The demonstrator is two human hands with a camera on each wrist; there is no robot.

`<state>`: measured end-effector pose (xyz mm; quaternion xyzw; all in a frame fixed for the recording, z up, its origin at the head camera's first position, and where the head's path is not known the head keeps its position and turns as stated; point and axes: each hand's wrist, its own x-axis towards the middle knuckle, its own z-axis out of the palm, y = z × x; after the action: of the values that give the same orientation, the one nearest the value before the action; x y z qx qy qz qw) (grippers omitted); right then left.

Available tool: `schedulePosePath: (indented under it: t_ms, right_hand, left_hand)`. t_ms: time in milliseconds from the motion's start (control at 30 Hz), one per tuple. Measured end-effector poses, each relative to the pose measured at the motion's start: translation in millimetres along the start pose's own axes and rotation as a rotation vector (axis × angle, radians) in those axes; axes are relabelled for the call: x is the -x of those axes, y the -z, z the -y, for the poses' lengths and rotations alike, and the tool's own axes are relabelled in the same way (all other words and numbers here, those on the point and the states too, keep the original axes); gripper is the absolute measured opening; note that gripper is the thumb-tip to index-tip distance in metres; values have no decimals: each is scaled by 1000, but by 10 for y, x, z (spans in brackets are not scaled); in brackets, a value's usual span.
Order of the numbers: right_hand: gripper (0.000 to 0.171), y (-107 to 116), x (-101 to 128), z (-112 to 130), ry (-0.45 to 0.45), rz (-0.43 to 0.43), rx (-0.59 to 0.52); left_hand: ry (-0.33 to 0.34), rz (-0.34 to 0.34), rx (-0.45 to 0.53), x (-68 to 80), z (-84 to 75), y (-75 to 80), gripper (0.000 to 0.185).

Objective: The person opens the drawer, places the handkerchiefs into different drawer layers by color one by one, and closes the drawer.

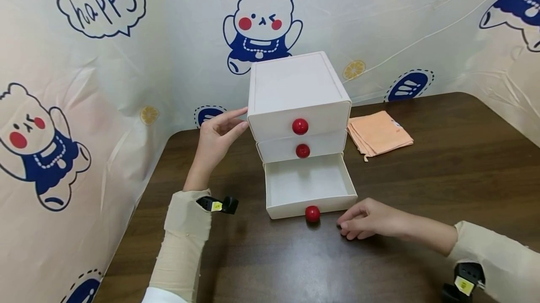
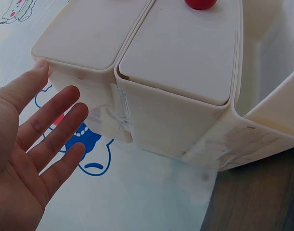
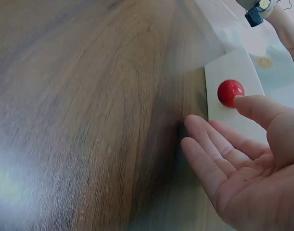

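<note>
A white three-drawer box [image 1: 299, 82] stands on the table, a red ball knob on each drawer front. Its bottom drawer [image 1: 310, 181] is pulled out, and the bare inside shows. The upper two drawers are closed. My left hand [image 1: 221, 136] is at the box's upper left side, fingertips right at the wall; in the left wrist view its fingers are spread and hold nothing. Just right of the bottom drawer's red knob [image 1: 312, 214], my right hand [image 1: 371, 221] is low over the table with loosely bent fingers and nothing in them.
A folded orange cloth [image 1: 379, 132] lies on the brown wooden table [image 1: 443, 167], right of the box. Behind the table hangs a pale curtain [image 1: 181, 49] with printed bears. A small black device [image 1: 217, 204] is strapped to each wrist.
</note>
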<state>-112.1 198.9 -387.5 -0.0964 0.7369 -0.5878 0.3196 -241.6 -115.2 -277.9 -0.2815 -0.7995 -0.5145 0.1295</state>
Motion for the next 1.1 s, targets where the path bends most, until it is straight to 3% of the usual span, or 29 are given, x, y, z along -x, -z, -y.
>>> schedulePosePath:
  t_ms: [533, 1100]
  right_hand:
    - [37, 374, 182, 17, -8, 22, 12]
    - [46, 861, 209, 46, -4, -54, 18]
  left_hand:
    - [-1, 5, 13, 3, 12, 4, 33]
    - [-2, 12, 12, 5, 17, 0, 33]
